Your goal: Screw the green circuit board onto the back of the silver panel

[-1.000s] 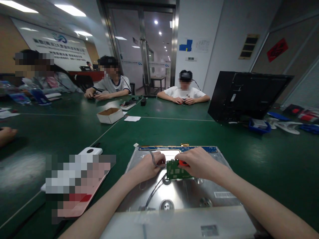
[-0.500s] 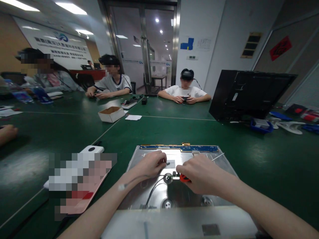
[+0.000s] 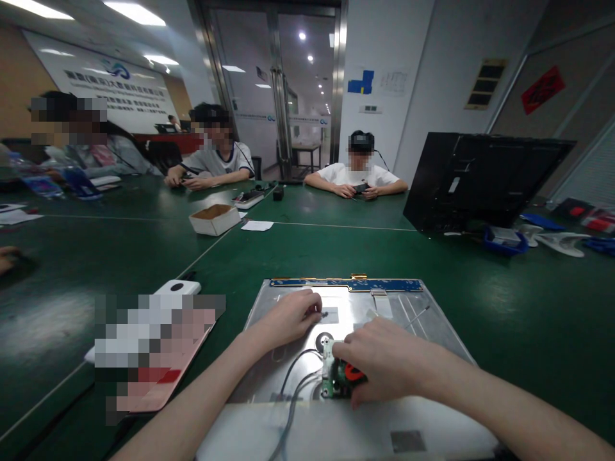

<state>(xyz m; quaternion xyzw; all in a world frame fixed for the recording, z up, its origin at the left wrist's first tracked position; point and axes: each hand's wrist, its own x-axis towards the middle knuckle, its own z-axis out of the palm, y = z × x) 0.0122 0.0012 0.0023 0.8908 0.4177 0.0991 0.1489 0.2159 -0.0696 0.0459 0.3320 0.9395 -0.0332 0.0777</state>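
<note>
A metal-backed display panel (image 3: 439, 333) lies in front of me, with a narrow blue circuit strip (image 3: 394, 286) along its far edge. My right hand (image 3: 384, 352) grips a small green circuit board (image 3: 328, 371) with a red-orange part, tilted over the panel. Grey and black cables (image 3: 294, 390) run from near the board toward the panel's near side. My left hand (image 3: 300, 312) rests over the panel's upper left with its fingers curled together. A small dark thing shows by its fingertips; whether they hold it, I cannot tell.
Left of the panel lie a white device (image 3: 177, 288) and a pink phone-like slab (image 3: 192, 346), partly blurred. A small open box (image 3: 214, 219) stands farther off. At the right is a large black monitor (image 3: 480, 182). Several people sit around the green table (image 3: 336, 246).
My right hand has turned and come slightly nearer, bringing the circuit board's green face into view. The cable has swung down toward me. My left hand has stayed almost still.
</note>
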